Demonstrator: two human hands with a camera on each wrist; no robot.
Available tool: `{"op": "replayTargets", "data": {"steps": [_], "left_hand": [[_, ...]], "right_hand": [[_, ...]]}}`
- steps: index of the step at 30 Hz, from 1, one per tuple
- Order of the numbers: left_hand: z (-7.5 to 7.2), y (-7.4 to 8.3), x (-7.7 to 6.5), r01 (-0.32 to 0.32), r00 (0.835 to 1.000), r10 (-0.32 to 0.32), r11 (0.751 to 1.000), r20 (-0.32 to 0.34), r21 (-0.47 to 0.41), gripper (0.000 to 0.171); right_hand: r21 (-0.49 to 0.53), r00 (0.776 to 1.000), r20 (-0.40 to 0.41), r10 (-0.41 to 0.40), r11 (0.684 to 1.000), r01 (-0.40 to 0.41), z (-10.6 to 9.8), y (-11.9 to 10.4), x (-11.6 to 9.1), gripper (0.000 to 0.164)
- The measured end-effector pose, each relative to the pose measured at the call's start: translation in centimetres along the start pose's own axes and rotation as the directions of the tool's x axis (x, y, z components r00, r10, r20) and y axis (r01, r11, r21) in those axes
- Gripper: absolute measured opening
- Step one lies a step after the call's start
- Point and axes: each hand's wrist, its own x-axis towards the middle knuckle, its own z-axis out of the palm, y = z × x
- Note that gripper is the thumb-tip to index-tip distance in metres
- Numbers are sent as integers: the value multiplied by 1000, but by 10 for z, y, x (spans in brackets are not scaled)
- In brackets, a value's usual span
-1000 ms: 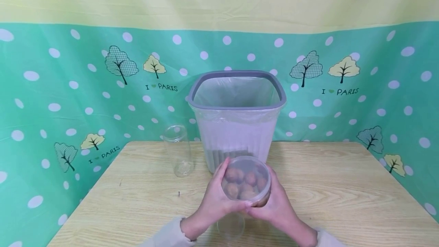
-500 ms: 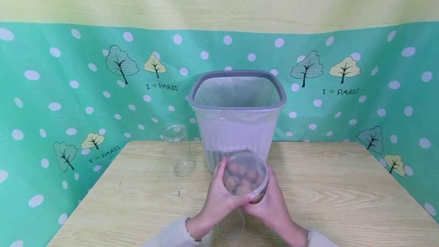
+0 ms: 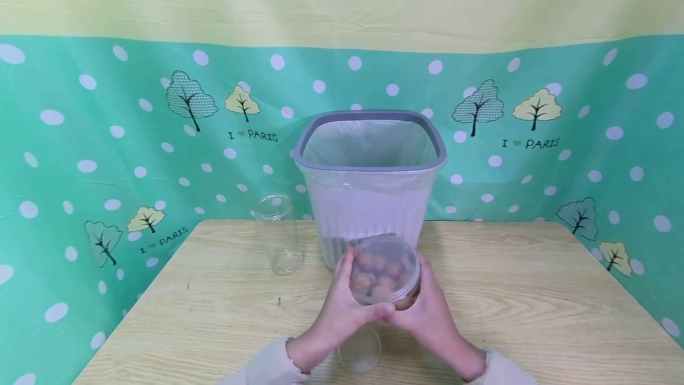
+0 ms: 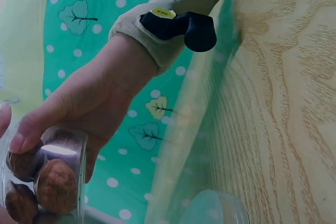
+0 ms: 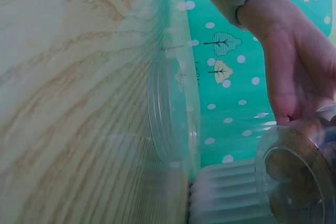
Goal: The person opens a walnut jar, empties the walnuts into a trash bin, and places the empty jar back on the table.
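Note:
Between both hands is a round clear jar (image 3: 408, 302) with a frosted translucent lid (image 3: 385, 254), tilted towards the head camera. Several walnuts (image 4: 56, 184) show through its wall and lid. The left hand (image 3: 342, 308) grips the jar's left side, its thumb lying along the near edge of the lid. From the other side the right hand (image 3: 430, 311) grips the jar, thumb close to the left one. Most fingers are hidden behind the jar. The jar's base (image 5: 294, 179) faces the right wrist camera. Below the hands, a round clear lid (image 3: 359, 352) lies on the table.
A grey-rimmed bin (image 3: 369, 207) with a clear liner stands just behind the jar. To its left a tall clear jar (image 3: 278, 236) stands upright on the wooden table (image 3: 523, 290). A green dotted cloth (image 3: 214, 189) hangs behind and at both sides.
Both hands have lifted the jar slightly and moved it a little away from the body, its tilt shifting a bit. Their grip stays on it. The bin, tall jar and loose lid have not moved.

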Motion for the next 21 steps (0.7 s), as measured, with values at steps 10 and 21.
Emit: {"op": "replayTargets", "data": {"steps": [10, 21], "left_hand": [[-13, -5, 1, -121, 986, 131, 988, 103, -98, 107], [-33, -26, 25, -253, 898, 349, 908, 269, -335, 106]], "right_hand": [[2, 999, -6, 41, 999, -41, -11, 3, 0, 109], [62, 1000, 14, 7, 998, -7, -17, -2, -2, 110]]}}
